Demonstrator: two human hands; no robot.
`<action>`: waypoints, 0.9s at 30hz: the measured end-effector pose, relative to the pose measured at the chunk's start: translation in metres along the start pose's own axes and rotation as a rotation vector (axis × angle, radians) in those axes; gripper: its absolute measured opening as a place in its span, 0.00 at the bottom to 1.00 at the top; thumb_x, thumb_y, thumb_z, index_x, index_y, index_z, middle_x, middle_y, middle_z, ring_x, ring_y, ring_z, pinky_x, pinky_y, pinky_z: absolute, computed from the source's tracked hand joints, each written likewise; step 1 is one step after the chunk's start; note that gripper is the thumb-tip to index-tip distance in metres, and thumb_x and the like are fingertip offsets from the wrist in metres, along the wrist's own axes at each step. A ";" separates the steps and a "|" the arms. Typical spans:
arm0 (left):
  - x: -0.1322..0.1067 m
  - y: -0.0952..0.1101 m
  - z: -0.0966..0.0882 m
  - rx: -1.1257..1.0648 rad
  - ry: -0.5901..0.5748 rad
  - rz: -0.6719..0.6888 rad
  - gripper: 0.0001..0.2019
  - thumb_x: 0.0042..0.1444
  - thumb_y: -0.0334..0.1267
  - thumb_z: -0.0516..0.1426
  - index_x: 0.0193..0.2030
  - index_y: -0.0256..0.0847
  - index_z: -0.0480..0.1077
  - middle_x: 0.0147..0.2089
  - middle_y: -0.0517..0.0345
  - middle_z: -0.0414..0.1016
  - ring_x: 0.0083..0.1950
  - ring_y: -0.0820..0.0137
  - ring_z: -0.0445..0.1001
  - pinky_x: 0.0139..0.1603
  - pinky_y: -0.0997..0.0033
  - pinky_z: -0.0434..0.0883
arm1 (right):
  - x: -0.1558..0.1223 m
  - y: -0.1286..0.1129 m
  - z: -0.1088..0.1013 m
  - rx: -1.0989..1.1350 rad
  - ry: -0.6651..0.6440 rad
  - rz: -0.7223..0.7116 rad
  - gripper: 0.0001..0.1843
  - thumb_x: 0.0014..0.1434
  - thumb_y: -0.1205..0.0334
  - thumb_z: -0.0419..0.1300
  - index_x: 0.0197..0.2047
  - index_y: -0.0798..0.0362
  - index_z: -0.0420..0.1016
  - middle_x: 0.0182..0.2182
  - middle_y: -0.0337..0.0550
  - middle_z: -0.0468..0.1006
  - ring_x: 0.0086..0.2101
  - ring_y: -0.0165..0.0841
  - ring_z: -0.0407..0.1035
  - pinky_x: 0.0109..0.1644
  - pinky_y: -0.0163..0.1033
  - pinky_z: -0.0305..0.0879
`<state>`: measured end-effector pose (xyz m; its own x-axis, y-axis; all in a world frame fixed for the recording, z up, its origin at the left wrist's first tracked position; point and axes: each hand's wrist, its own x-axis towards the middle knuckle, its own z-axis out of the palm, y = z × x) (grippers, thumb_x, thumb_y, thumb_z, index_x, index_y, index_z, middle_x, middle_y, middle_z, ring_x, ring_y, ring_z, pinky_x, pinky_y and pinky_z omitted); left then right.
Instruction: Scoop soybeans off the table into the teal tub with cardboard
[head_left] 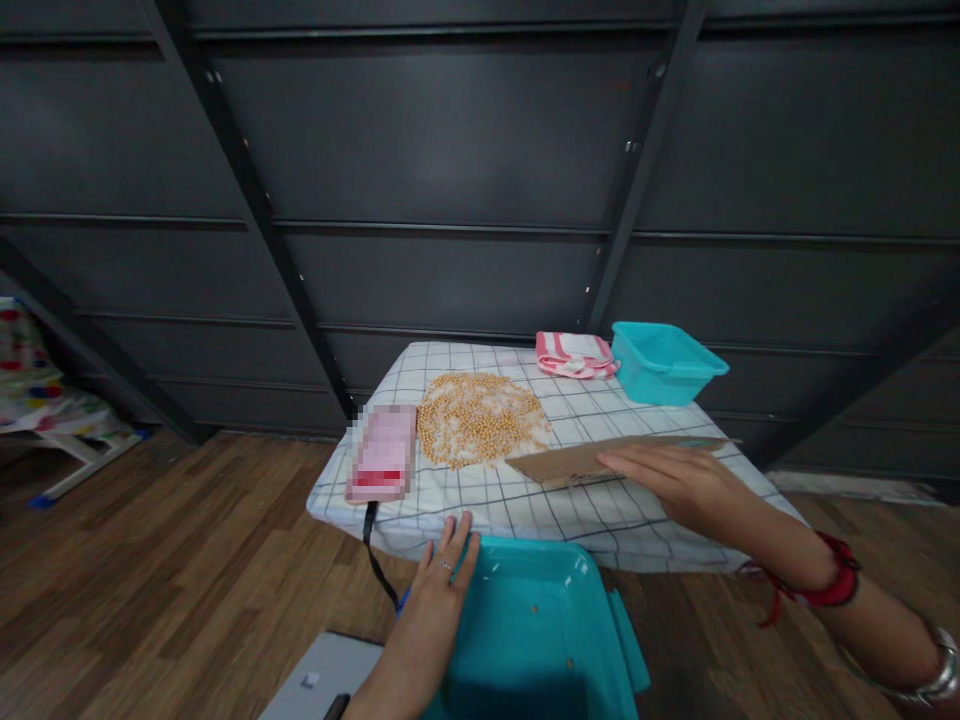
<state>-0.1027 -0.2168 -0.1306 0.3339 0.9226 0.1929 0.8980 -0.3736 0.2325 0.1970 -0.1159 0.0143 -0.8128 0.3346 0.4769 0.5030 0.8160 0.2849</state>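
My right hand (pixel 667 478) holds a flat piece of brown cardboard (pixel 559 464) low over the cloth-covered table, fingers together along its upper side. The cardboard's left end is close to a spread of yellowish round beans or peas (pixel 484 420), with pale powdery bits among them. My left hand (pixel 442 580) lies over the left rim of a large teal tub (pixel 525 620), its fingers stretched out toward the table edge. A couple of loose grains are on the tub's floor. The tub is against the table's front edge; what supports it is hidden.
The table wears a white checked cloth (pixel 442 500). A pink, pixelated flat object (pixel 384 450) lies at left, a black strap (pixel 379 560) hanging from it. Behind are a folded pink-striped cloth (pixel 576 355) and a smaller teal basket (pixel 664 365). A grey laptop-like object (pixel 326 675) is below; a dark panel wall (pixel 450 150) stands behind.
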 end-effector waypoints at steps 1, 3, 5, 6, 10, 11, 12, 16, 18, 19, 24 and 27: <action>0.000 0.000 0.000 0.001 0.002 0.000 0.42 0.48 0.11 0.37 0.62 0.55 0.26 0.66 0.53 0.41 0.65 0.62 0.38 0.60 0.48 0.55 | 0.000 0.001 -0.001 -0.005 0.006 0.004 0.26 0.54 0.81 0.40 0.48 0.55 0.68 0.41 0.43 0.76 0.41 0.29 0.71 0.43 0.37 0.70; -0.001 0.000 0.000 0.003 -0.002 0.000 0.41 0.48 0.12 0.37 0.62 0.54 0.26 0.66 0.53 0.41 0.65 0.63 0.37 0.60 0.49 0.55 | 0.000 0.000 -0.002 -0.013 0.013 0.010 0.27 0.53 0.82 0.40 0.49 0.54 0.68 0.41 0.43 0.76 0.41 0.29 0.70 0.44 0.37 0.70; -0.001 0.000 0.001 0.009 -0.007 -0.006 0.41 0.48 0.11 0.37 0.62 0.54 0.27 0.66 0.54 0.41 0.65 0.63 0.38 0.60 0.49 0.55 | 0.002 -0.003 0.000 -0.018 0.003 0.013 0.26 0.54 0.81 0.41 0.50 0.54 0.67 0.41 0.43 0.76 0.41 0.29 0.70 0.43 0.37 0.70; -0.001 0.000 0.001 0.014 -0.012 -0.010 0.41 0.48 0.11 0.36 0.62 0.53 0.28 0.66 0.53 0.41 0.65 0.63 0.38 0.60 0.49 0.55 | 0.003 -0.005 0.002 -0.019 -0.001 0.004 0.25 0.55 0.80 0.41 0.50 0.54 0.67 0.41 0.43 0.76 0.41 0.29 0.70 0.43 0.37 0.70; 0.000 0.001 0.002 0.025 -0.043 -0.024 0.41 0.47 0.11 0.36 0.63 0.52 0.31 0.66 0.52 0.42 0.65 0.62 0.39 0.60 0.48 0.55 | 0.010 -0.012 0.009 -0.034 -0.010 -0.065 0.23 0.57 0.79 0.41 0.49 0.55 0.68 0.41 0.45 0.76 0.40 0.30 0.71 0.41 0.37 0.70; 0.001 0.001 0.002 0.024 -0.043 -0.022 0.41 0.47 0.11 0.36 0.63 0.52 0.31 0.66 0.52 0.42 0.65 0.62 0.39 0.60 0.48 0.55 | 0.011 -0.013 0.009 -0.030 -0.013 -0.076 0.23 0.57 0.79 0.41 0.49 0.55 0.68 0.41 0.45 0.76 0.40 0.31 0.71 0.40 0.37 0.70; 0.001 0.001 0.001 0.022 -0.040 -0.017 0.41 0.47 0.11 0.36 0.63 0.52 0.29 0.66 0.52 0.41 0.65 0.62 0.38 0.60 0.48 0.55 | 0.010 -0.013 0.008 -0.020 -0.020 -0.079 0.22 0.58 0.78 0.41 0.49 0.54 0.68 0.41 0.44 0.76 0.40 0.31 0.71 0.40 0.37 0.70; 0.001 0.001 -0.002 0.010 0.001 0.010 0.42 0.47 0.11 0.36 0.62 0.54 0.24 0.66 0.52 0.41 0.65 0.61 0.36 0.59 0.47 0.56 | 0.004 -0.012 -0.001 0.074 -0.059 -0.043 0.20 0.61 0.74 0.42 0.49 0.52 0.68 0.42 0.43 0.76 0.41 0.30 0.70 0.42 0.37 0.69; 0.001 0.001 -0.003 0.006 0.014 0.015 0.42 0.47 0.12 0.36 0.62 0.55 0.24 0.66 0.53 0.41 0.65 0.61 0.36 0.59 0.47 0.57 | 0.001 -0.012 -0.006 0.117 -0.080 -0.016 0.20 0.61 0.74 0.42 0.50 0.51 0.68 0.43 0.42 0.76 0.42 0.30 0.70 0.43 0.37 0.68; 0.001 0.001 -0.003 0.004 0.016 0.018 0.42 0.47 0.12 0.36 0.62 0.55 0.24 0.66 0.53 0.41 0.65 0.62 0.36 0.59 0.47 0.57 | 0.000 -0.012 -0.007 0.128 -0.083 -0.004 0.20 0.61 0.74 0.42 0.49 0.51 0.68 0.43 0.42 0.76 0.42 0.30 0.70 0.43 0.37 0.68; 0.000 0.000 -0.002 0.000 0.008 0.012 0.42 0.48 0.12 0.37 0.62 0.55 0.23 0.67 0.53 0.41 0.65 0.62 0.36 0.59 0.47 0.56 | 0.003 -0.018 -0.009 0.154 -0.081 0.005 0.21 0.61 0.73 0.40 0.48 0.50 0.70 0.41 0.42 0.76 0.40 0.29 0.71 0.41 0.35 0.69; 0.000 -0.001 0.001 -0.002 0.007 0.008 0.41 0.49 0.12 0.38 0.62 0.55 0.24 0.67 0.53 0.41 0.65 0.62 0.38 0.59 0.48 0.56 | 0.006 -0.023 -0.013 0.187 -0.101 0.013 0.21 0.63 0.71 0.39 0.48 0.51 0.70 0.41 0.42 0.76 0.40 0.29 0.71 0.41 0.33 0.69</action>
<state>-0.1038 -0.2164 -0.1320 0.3392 0.9190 0.2010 0.8946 -0.3812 0.2333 0.1847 -0.1386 0.0218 -0.8368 0.3836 0.3908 0.4580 0.8814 0.1155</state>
